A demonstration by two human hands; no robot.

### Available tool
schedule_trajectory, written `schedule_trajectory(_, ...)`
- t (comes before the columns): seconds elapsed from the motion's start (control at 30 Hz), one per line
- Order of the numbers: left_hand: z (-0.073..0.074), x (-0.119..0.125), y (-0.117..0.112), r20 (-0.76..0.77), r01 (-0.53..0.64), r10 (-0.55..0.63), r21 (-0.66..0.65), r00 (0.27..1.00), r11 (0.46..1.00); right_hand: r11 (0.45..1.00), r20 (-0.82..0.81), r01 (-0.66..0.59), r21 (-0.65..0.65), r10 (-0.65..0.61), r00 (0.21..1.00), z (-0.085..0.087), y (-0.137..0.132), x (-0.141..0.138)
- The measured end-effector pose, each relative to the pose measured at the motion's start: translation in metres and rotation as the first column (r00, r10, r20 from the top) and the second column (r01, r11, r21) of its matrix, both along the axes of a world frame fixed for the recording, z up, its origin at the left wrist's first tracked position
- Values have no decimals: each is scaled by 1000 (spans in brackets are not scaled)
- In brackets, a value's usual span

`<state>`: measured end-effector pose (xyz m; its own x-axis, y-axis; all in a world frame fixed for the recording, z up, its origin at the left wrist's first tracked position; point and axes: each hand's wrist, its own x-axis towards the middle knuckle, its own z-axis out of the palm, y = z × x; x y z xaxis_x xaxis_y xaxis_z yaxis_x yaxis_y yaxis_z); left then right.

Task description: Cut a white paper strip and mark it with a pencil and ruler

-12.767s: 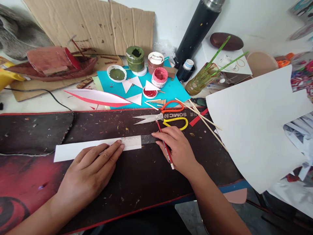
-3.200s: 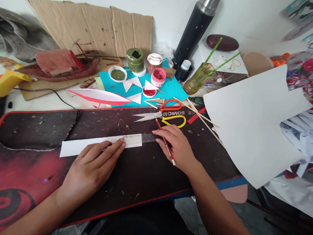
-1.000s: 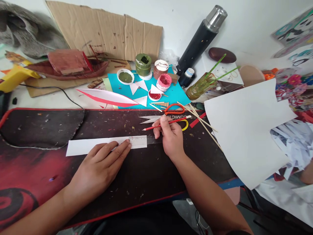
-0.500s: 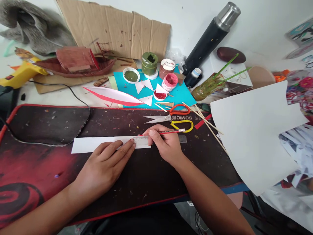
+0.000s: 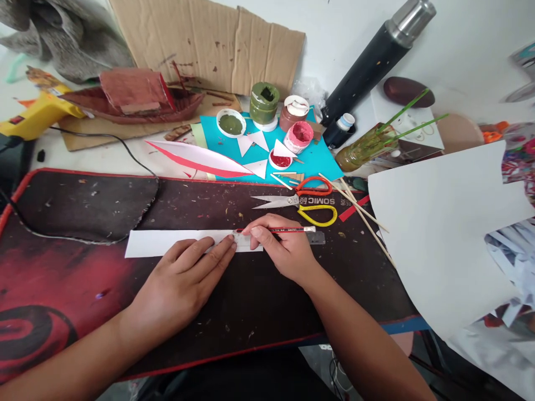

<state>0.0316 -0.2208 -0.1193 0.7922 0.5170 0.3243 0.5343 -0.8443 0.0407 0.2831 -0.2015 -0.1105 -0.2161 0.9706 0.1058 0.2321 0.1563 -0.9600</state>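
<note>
A white paper strip lies across the dark desk mat. My left hand is laid flat over it, fingers stretched out, fingertips pressing a clear ruler against the paper. The ruler's right end sticks out beyond the strip, behind my right hand. My right hand pinches a red-and-black pencil, held nearly level, its tip at the ruler near my left fingertips. Just behind the right hand rest scissors with one orange and one yellow handle, blades apart.
Paint pots and paper cutouts stand on a blue sheet. Thin sticks and a large white paper lie to the right. A brown model boat, a yellow glue gun and its cable are at left.
The pencil tip has shifted slightly left along the ruler, closer to my left fingertips. The view has moved a little; my left hand still presses in the same place.
</note>
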Motion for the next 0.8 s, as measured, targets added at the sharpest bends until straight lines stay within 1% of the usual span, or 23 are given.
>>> schedule_trajectory(0.17, -1, 0, 0, 9, -7, 7, -25, 1000, 1000, 1000, 16, -4, -4, 4, 1000, 0, 0, 0)
schedule_trajectory(0.37, 2, 0, 0, 1, -4, 4, -14, 1000, 1000, 1000, 7, 1, -9, -1, 1000, -1, 0, -1)
schedule_trajectory(0.63, -1, -2, 0, 27, -6, 7, -38, 1000, 999, 1000, 27, 8, -22, -8, 1000, -1, 0, 0)
schedule_trajectory(0.8, 0, -1, 2, 23, 2, -2, 5, 1000, 1000, 1000, 37, 3, -29, -2, 999, 0, 0, 0)
